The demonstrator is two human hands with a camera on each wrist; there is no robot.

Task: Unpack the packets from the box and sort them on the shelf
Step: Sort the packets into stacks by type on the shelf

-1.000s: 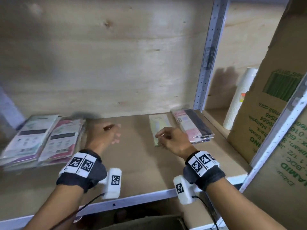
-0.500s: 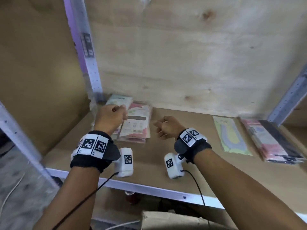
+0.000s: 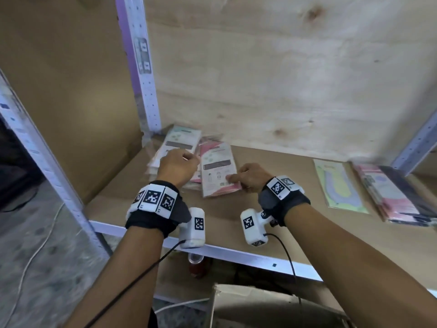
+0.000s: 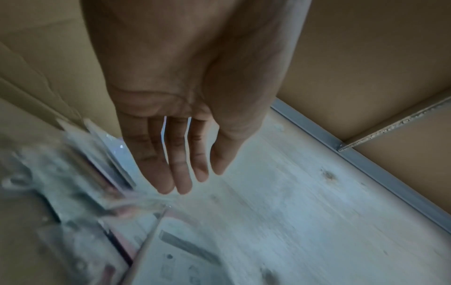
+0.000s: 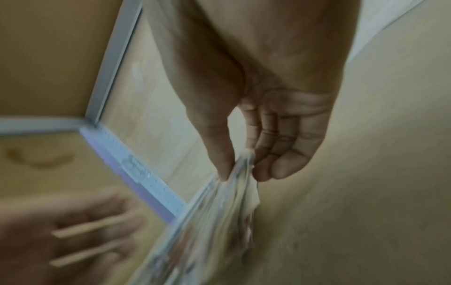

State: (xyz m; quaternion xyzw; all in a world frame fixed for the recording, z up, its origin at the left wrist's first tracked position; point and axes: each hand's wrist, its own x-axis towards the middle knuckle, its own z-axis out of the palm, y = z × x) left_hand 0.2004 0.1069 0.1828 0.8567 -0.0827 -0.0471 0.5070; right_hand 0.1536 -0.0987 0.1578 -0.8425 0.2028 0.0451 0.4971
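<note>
Two stacks of flat packets lie at the shelf's left end: a mint-and-white stack and a pink-and-white stack. My right hand pinches the near right corner of the top pink packet between thumb and fingers. My left hand hovers over the seam between the two stacks, and its fingers are straight and hold nothing above the blurred packets. The cardboard box shows partly below the shelf edge.
A green-and-yellow packet and a pink-and-black stack lie further right on the brown shelf board. Grey slotted uprights frame the bay, with a plywood back wall. A bottle stands on the level below.
The head view swung left. My right hand left the green packet, crossed to the pink stack and pinched its top packet's corner. My left hand stayed over the left stacks.
</note>
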